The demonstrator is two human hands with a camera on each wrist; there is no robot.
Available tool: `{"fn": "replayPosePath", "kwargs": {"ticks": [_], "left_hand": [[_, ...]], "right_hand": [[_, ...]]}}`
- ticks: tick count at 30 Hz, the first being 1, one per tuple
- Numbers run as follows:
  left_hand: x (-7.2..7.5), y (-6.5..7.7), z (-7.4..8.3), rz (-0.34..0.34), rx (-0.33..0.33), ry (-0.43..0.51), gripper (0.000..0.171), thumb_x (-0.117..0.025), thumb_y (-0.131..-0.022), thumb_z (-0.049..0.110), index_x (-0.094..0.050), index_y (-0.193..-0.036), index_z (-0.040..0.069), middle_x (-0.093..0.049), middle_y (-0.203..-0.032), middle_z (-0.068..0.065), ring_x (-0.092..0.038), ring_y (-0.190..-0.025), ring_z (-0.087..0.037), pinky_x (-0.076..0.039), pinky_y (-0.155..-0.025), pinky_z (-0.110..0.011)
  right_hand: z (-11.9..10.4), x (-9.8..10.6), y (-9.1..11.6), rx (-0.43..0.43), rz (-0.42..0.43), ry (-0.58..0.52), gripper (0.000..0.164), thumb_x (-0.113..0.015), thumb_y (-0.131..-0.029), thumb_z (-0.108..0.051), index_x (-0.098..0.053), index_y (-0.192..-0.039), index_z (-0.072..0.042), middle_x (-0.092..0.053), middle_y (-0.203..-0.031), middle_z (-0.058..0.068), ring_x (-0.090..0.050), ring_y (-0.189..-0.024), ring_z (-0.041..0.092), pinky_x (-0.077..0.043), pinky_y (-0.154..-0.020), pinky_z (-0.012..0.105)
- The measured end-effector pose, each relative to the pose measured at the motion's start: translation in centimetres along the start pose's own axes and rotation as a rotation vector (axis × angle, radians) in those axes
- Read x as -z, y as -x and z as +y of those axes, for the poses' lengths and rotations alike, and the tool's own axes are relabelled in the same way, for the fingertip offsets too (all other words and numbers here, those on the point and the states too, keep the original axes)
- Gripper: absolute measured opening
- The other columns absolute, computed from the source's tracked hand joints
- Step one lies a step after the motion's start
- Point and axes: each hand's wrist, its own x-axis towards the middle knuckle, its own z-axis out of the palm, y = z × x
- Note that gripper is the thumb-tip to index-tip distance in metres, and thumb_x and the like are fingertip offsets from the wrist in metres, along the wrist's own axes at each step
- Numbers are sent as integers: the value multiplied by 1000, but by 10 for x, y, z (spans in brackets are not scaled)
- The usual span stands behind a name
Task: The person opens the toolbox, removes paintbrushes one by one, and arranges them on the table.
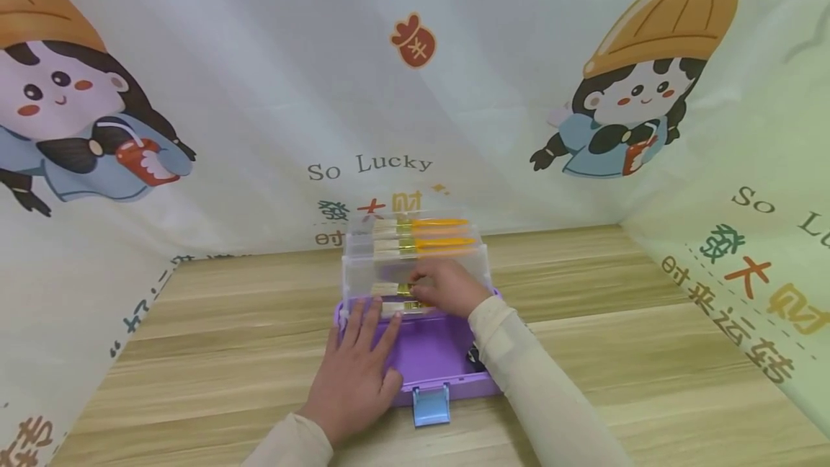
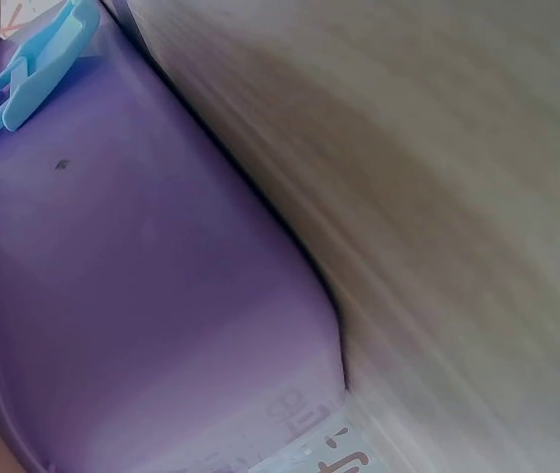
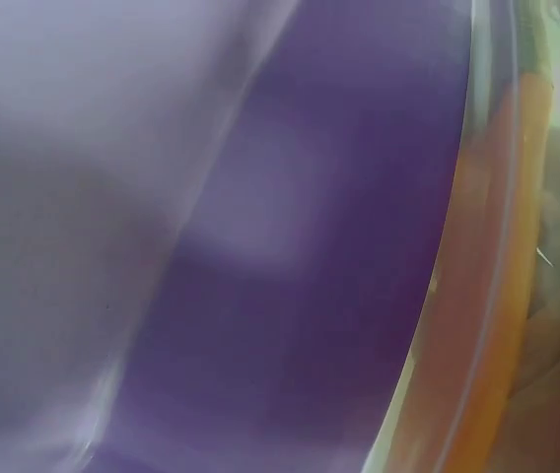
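Note:
A purple storage box (image 1: 434, 355) stands open on the wooden table, with clear plastic trays (image 1: 415, 265) stepped up behind it. Paintbrushes with orange handles (image 1: 424, 243) lie in the upper trays. My left hand (image 1: 355, 370) rests flat on the box's purple part, fingers straight and pointing at the lowest tray. My right hand (image 1: 441, 285) reaches into the lowest tray, its fingers curled round a paintbrush (image 1: 389, 288) there. The left wrist view shows the purple surface (image 2: 142, 296) and the blue latch (image 2: 38, 64). The right wrist view is blurred, showing purple plastic (image 3: 310, 246) and an orange handle (image 3: 487, 325).
A blue latch (image 1: 431, 403) hangs at the box's front edge. The wooden tabletop (image 1: 194, 352) stretches to both sides of the box. A printed cloth backdrop (image 1: 363, 92) closes in the back, left and right.

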Motion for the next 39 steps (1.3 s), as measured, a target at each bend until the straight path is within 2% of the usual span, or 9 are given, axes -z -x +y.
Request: {"fn": "replayPosePath", "kwargs": {"ticks": [10,18,29,39], "left_hand": [[-1,0,0,1,1,-4,66,-54,-90,34,-42,-152,12,-23,-161,-19,-12,-149,-38,-18,-113,-64],[-1,1,0,23,-4,-13,66,-54,-89,35,-44,-151,12,-27,-159,-20,-14,-149,-39,-19,-113,-64],[2,0,0,18,4,-12,66,-54,-89,34,-44,-151,12,-26,-160,-20,-14,-149,-39,-19,-113,-64],[0,1,-1,9,2,-15,66,-54,-90,35,-43,-151,12,-24,-161,-20,-13,-149,-39,-20,-112,-64]], "right_hand": [[0,-1,1,-8,-8,35,10,-73,-88,-13,-73,-96,-7,-67,-95,1,-64,-91,19,-52,-84,34],[-2,0,1,0,-14,62,15,-71,-89,-11,-74,-102,-4,-70,-106,8,-65,-102,25,-51,-92,38],[-3,0,-4,-88,-27,44,23,-73,-87,-14,-73,-107,-3,-65,-126,17,-60,-119,32,-45,-103,42],[-2,-1,-2,-70,-31,68,19,-72,-89,-14,-73,-103,-2,-65,-126,19,-60,-118,33,-46,-101,43]]}}
